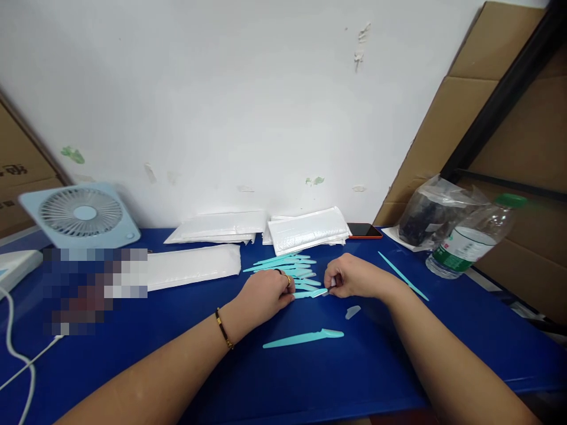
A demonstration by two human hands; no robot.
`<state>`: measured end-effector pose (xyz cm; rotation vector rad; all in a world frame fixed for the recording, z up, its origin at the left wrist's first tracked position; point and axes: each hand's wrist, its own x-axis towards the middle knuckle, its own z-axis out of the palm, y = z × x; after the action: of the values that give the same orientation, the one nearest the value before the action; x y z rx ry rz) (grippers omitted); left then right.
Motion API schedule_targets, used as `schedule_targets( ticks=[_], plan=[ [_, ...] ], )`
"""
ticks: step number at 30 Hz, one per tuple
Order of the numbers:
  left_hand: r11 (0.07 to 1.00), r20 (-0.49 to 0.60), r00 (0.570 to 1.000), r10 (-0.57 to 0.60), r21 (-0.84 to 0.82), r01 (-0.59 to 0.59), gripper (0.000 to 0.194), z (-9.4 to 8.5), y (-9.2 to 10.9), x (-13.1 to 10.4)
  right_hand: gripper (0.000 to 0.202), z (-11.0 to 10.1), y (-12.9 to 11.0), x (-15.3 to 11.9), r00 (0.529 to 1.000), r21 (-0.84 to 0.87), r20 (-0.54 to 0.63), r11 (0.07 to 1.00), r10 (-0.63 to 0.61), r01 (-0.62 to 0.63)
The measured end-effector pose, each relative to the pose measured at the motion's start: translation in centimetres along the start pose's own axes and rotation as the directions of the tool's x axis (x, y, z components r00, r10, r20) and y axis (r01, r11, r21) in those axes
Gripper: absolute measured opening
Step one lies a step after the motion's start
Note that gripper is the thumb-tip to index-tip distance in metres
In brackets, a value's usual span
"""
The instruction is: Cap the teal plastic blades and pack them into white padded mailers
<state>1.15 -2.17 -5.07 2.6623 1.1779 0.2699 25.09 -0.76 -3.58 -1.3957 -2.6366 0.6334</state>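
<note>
My left hand [267, 295], with a ring and a bracelet, is closed on the handle of a teal razor [316, 293] at the near side of a pile of similar razors [295, 260]. At that razor's right end, my right hand [348, 276] pinches a small pale piece [333, 283], mostly hidden by the fingers. A translucent cap [353, 311] lies just below my right hand. Nearer to me, a single teal razor [303, 338] rests flat on the blue table. Another thin teal one [403, 275] lies beyond my right forearm.
White padded envelopes [305, 230] lie along the wall, with one [195, 265] left of the pile. A phone [365, 231] is behind my right hand. At right stand a bottle [465, 245] and a bagged dark item [420, 218]. A fan [84, 215] and white cable [31, 360] are at left.
</note>
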Motion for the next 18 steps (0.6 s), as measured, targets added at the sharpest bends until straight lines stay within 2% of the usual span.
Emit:
schedule_targets(
  ticks=[7,12,18],
  plan=[
    [0.996,-0.002,1.000,0.002,0.093,-0.002,0.016,-0.12,-0.55,0.00,0.016,-0.07,0.62,-0.20,1.000,-0.006,-0.002,1.000,0.024,-0.024],
    [0.992,-0.003,1.000,0.018,0.129,-0.018,0.017,0.00,-0.59,0.12,0.019,0.26,0.12,0.17,0.999,0.052,-0.016,0.997,-0.051,0.051],
    [0.991,-0.007,1.000,0.019,0.135,-0.018,0.016,-0.14,-0.75,0.14,0.021,0.33,0.25,0.08,0.999,0.021,-0.035,0.999,-0.038,0.039]
  ],
)
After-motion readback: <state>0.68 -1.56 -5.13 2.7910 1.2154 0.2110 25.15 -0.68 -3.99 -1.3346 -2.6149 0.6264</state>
